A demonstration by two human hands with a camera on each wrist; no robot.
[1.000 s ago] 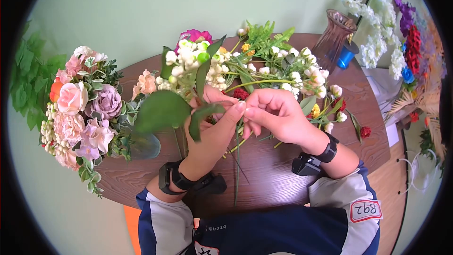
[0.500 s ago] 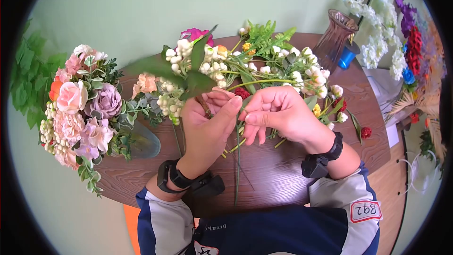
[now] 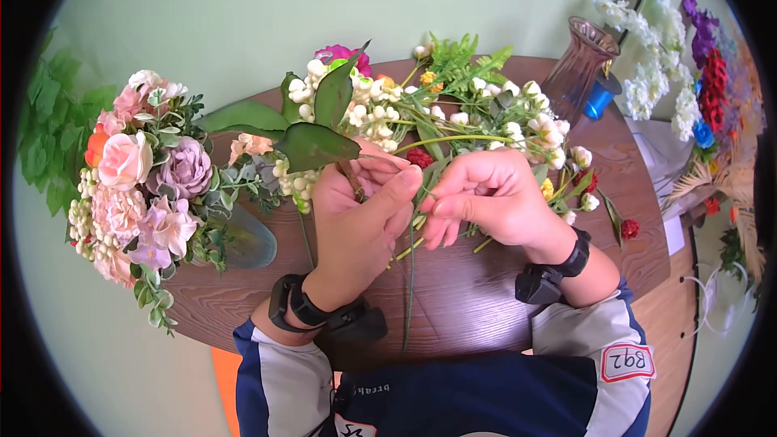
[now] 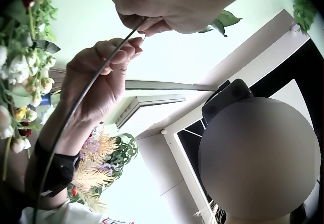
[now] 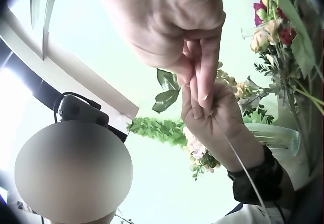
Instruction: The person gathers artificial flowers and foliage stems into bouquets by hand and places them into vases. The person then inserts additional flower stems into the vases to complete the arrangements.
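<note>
In the head view the left hand (image 3: 356, 222) grips a brown stem with broad green leaves (image 3: 317, 146) fanned out above its fingers. A thin green stem (image 3: 411, 291) hangs down from between the two hands. The right hand (image 3: 490, 198) pinches at thumb and forefinger close beside the left fingertips. The left wrist view shows the thin stem (image 4: 83, 90) running from the left hand (image 4: 177, 4) past the right hand (image 4: 98, 77). Seen from the right wrist, the right hand's fingertips (image 5: 205, 90) meet the left hand (image 5: 217, 118); what they pinch is mostly hidden.
White-berry and small white flower stems (image 3: 518, 133) lie on the brown table (image 3: 486, 307) beyond the hands. A pink and purple bouquet (image 3: 137, 186) in a glass vase (image 3: 249, 244) stands left. A purplish glass vase (image 3: 575, 73) and a blue item (image 3: 599, 99) are at back right.
The leafy stem has tipped back and left, so its leaves stand away from the fingers. The right hand has drawn slightly right from the left thumb.
</note>
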